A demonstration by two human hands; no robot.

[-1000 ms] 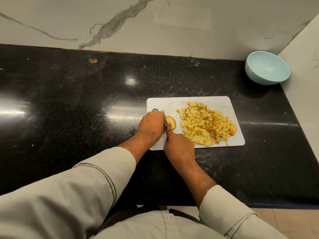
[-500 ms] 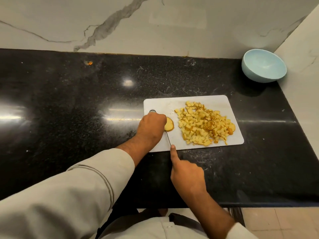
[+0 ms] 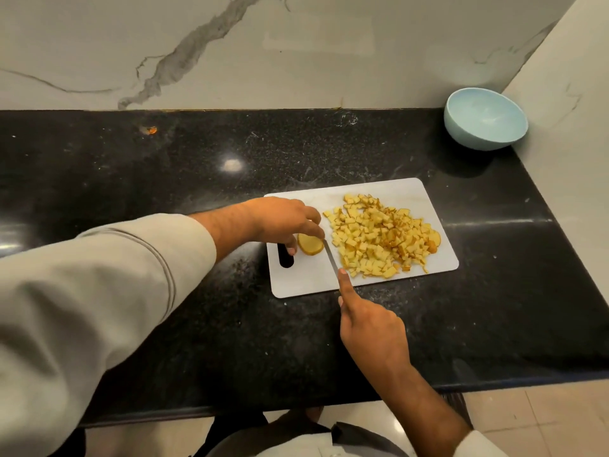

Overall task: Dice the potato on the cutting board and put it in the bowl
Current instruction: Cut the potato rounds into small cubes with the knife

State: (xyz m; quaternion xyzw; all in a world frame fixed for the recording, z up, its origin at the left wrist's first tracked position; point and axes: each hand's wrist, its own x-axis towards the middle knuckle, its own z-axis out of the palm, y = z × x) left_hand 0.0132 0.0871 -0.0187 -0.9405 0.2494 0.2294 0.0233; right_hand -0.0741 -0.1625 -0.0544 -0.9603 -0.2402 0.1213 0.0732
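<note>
Unlabelled white cutting board (image 3: pixel 306 278): left hand (image 3: pixel 280 222) pinches potato piece (image 3: pixel 310 244), right hand (image 3: pixel 372 328) grips knife (image 3: pixel 330 257) beside dice (image 3: pixel 379 237).

Head-worn view, steeply down over countertop (image 3: pixel 131 179)

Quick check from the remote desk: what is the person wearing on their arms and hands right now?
Both arms are in loose, light beige-grey long sleeves with stitched seams. The left sleeve stops partway up the forearm; the right cuff sits at the frame's bottom edge. The left hand and right hand are bare: no gloves or rings visible.
</note>
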